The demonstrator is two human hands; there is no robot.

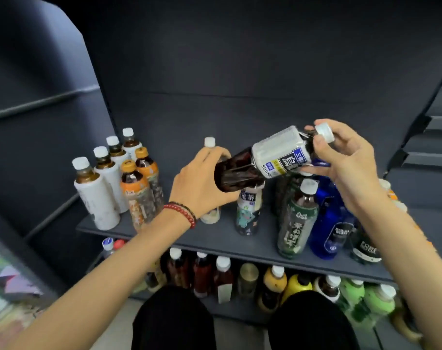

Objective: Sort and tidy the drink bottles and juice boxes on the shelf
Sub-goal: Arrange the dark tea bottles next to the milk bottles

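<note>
Well left of the left fingers stand the white-sleeved tea bottles, seemingly the matching group. The left hand curls its fingers round the base of the dark tea bottle, which is held tilted above the shelf, cap to the right. The right hand pinches its cap and neck. It would be best to tip it upright before lowering it, clear of the bottles under the fingers.

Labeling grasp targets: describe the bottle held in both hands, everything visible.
The held bottle is clear plastic with dark brown liquid, a white cap and a silvery label with a navy panel. It lies near horizontal above the upper shelf, cap up-right. The left hand cups its base; the right hand pinches its neck by the cap.
</note>
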